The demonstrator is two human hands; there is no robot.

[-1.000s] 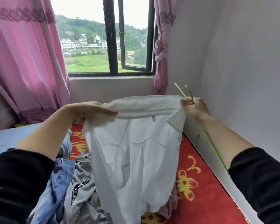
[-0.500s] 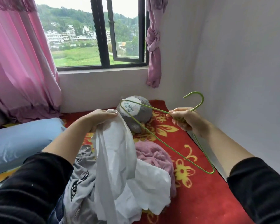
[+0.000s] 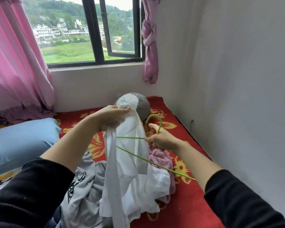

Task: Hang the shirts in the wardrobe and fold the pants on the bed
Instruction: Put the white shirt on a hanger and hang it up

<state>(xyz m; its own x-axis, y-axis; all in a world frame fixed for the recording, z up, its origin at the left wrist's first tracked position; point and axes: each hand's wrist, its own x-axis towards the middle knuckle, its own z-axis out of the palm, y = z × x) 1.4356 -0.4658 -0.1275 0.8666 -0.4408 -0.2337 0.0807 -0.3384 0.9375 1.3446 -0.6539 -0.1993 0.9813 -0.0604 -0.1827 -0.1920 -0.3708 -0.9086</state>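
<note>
A white shirt (image 3: 130,170) hangs bunched from my left hand (image 3: 109,116), which grips its top edge above the bed. My right hand (image 3: 161,139) holds a green wire hanger (image 3: 155,164) just below its hook. One arm of the hanger passes behind the hanging white cloth. A grey printed garment (image 3: 82,188) and a mauve garment (image 3: 161,158) lie crumpled on the bed under the shirt.
The bed has a red flowered cover (image 3: 187,203). A blue pillow (image 3: 20,142) lies at the left and a grey plush toy (image 3: 138,102) at the head. A white wall (image 3: 237,96) runs along the right. Pink curtains (image 3: 15,71) flank the window (image 3: 92,38).
My right hand let go of the shirt's corner and swung the hanger down and left, up against the shirt. The shirt went from spread wide to hanging bunched from my left hand.
</note>
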